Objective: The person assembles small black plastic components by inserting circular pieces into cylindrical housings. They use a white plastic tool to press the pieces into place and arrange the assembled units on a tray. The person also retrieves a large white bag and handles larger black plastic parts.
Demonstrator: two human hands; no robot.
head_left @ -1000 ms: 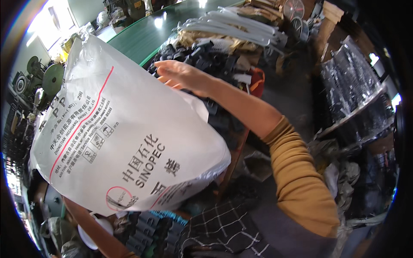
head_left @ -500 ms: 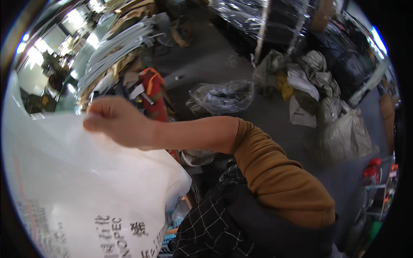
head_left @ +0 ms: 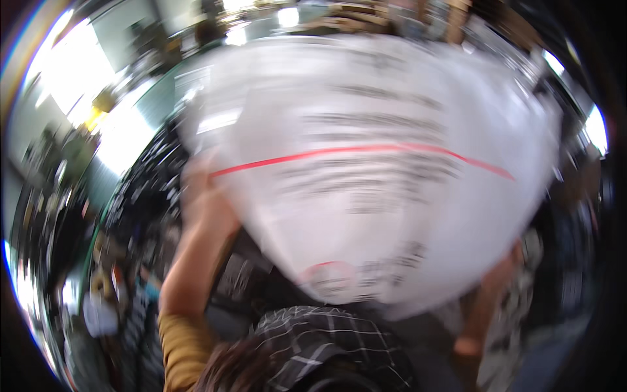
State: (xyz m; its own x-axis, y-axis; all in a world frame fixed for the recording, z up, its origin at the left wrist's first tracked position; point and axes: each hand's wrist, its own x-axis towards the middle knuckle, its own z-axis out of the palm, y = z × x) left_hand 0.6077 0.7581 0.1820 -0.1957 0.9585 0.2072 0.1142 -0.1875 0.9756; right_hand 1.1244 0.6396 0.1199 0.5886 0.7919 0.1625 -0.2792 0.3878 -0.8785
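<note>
A large white plastic sack point(head_left: 379, 222) with dark print and a red line is spread out in front of me, filling the middle of the view. My left hand point(head_left: 208, 196) grips its left edge, the fingers partly hidden and smeared by motion. At the sack's lower right edge is my right hand point(head_left: 506, 264), mostly covered by the sack, its bare forearm coming up from below. The sack is raised, wide at the top and narrower toward my body.
At the left, a heap of dark, shiny material point(head_left: 140, 176) lies beside a green edge. Mixed small items, with a white container point(head_left: 100, 317) among them, are at the lower left. Stacked wooden pieces point(head_left: 356, 13) stand at the far side. Much is blurred.
My view has swung round to the left. The sack has moved from the lower left to the centre and is spread wide. My left arm has come into view, and my right arm has shifted to the right.
</note>
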